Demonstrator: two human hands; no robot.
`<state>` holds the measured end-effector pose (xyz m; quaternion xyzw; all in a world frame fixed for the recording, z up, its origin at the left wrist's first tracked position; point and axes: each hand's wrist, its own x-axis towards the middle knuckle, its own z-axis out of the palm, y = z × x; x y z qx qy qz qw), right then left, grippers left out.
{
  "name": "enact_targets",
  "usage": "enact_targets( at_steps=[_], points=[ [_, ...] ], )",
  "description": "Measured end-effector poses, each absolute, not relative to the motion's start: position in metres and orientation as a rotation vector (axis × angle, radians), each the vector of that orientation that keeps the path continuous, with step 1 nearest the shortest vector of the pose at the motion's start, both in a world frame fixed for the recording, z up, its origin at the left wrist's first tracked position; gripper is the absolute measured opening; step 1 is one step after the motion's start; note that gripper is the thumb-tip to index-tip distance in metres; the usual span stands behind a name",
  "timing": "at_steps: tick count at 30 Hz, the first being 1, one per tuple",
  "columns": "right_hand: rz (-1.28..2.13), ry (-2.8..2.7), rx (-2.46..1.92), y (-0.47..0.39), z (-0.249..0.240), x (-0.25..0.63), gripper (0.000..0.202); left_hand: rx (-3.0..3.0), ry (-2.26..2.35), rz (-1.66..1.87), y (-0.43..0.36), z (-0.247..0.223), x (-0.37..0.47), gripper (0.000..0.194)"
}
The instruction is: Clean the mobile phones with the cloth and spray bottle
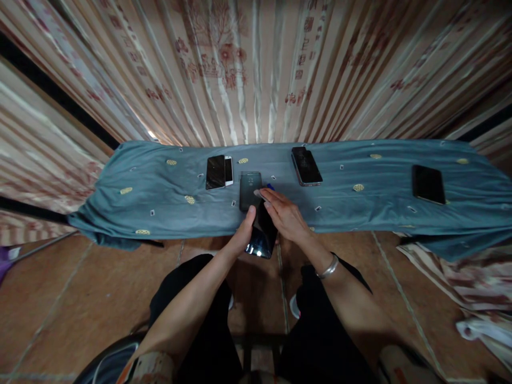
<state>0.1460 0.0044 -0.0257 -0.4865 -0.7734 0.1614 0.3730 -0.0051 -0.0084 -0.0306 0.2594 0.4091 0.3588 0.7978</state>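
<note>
A dark glossy phone (pixel 262 237) is held over the front edge of the cloth-covered table, with light glinting on its lower end. My left hand (pixel 243 234) grips its left side, thumb on top. My right hand (pixel 285 213) lies over its upper right part, fingers together and pressing something small and pale (pixel 258 193), too small to name. Just beyond, a dark flat case or phone (pixel 250 186) rests on the cloth, partly covered by the hands. A bit of a blue object (pixel 271 187) shows behind my right fingers.
On the blue patterned cloth (pixel 180 186) lie a black phone (pixel 215 172) overlapping a white one (pixel 229 170), stacked dark phones (pixel 307 166) right of centre, and a black device (pixel 428 184) far right. A patterned curtain (pixel 256 69) hangs behind.
</note>
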Motion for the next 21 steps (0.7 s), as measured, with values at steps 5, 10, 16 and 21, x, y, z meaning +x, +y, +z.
enact_targets(
  at_steps=[5,10,16,21],
  points=[
    [0.514,-1.865,-1.340,0.008,-0.029,0.153,0.044,0.471,0.874,0.738,-0.009,-0.007,-0.004,0.062],
    [0.585,-1.710,-1.357,0.013,-0.033,0.152,0.043,0.417,0.853,0.782,-0.006,0.002,-0.004,0.062],
    [0.631,-1.560,-1.385,0.016,-0.034,0.139,0.047,0.394,0.882,0.875,0.000,-0.002,-0.006,0.063],
    [0.646,-1.557,-1.394,0.015,-0.031,0.132,0.047,0.413,0.942,0.970,0.005,-0.006,-0.005,0.062]
  ],
)
